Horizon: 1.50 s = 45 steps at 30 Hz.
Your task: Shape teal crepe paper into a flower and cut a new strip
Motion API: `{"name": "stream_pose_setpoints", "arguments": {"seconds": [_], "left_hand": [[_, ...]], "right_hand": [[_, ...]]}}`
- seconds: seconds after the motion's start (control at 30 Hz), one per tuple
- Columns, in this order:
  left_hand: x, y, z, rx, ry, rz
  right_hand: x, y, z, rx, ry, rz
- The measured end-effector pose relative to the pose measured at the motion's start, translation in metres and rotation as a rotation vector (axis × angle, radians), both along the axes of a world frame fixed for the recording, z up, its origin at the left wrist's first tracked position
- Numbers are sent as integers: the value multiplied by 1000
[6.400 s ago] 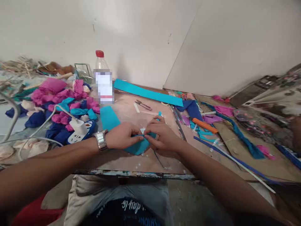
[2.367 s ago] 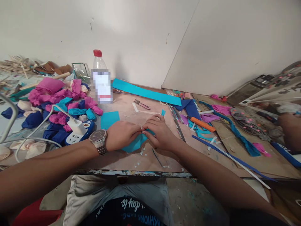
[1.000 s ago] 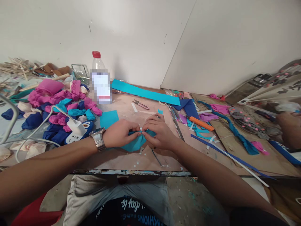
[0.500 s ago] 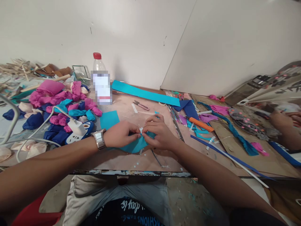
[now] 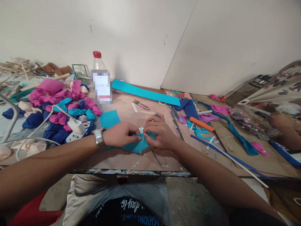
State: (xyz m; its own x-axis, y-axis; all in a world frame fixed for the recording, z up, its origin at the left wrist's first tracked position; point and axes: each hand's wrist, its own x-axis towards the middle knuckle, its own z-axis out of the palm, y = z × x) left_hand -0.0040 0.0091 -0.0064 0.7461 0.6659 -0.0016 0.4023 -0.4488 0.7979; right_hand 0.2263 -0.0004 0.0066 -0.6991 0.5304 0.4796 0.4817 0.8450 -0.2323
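Both hands meet over a turquoise piece of crepe-like paper (image 5: 136, 146) near the table's front edge. My left hand (image 5: 122, 134), with a metal watch on the wrist, pinches its upper edge between thumb and finger. Close beside it, my right hand (image 5: 158, 131) pinches the same edge, other fingers curled above. Behind the fingertips shows a small whitish bit (image 5: 141, 129), partly hidden. A flat turquoise sheet (image 5: 109, 119) lies just beyond my left hand. Farther back are small thread snips (image 5: 141, 105) and a long turquoise strip (image 5: 145, 93).
Bunched pink, blue and cream pieces (image 5: 50, 89) crowd the left, beside a power strip (image 5: 78, 133) with cables. A red-capped bottle (image 5: 97, 59) stands behind a blurred phone (image 5: 101, 88). An orange cutter (image 5: 201, 124) lies right. Another person's hand (image 5: 281, 122) is at far right.
Both hands stay pinched on the turquoise paper, shifting only slightly. More of its upper edge now shows between the fingertips. At far right, the other person's hand has moved a little.
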Motion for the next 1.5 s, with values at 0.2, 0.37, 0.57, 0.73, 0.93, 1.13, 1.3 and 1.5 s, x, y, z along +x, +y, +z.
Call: {"name": "stream_pose_setpoints", "arguments": {"seconds": [0.2, 0.37, 0.57, 0.73, 0.93, 1.13, 1.3, 1.5], "left_hand": [[2, -2, 0, 34, -5, 32], [1, -1, 2, 29, 12, 19], [-1, -1, 5, -10, 31, -13], [-2, 0, 11, -34, -7, -67], [-5, 2, 13, -86, -9, -63], [-8, 3, 20, -72, -7, -17], [-10, 5, 22, 25, 12, 33], [-13, 7, 24, 314, 159, 247]], "right_hand": [[1, 1, 1, -20, 4, 35], [0, 1, 0, -2, 1, 13], [2, 2, 0, -2, 15, 9], [2, 1, 1, -30, 10, -27], [3, 3, 0, -16, 59, -71], [8, 7, 0, 12, 109, -158], [9, 7, 1, 37, 178, -234], [9, 9, 2, 81, 223, -297]]}}
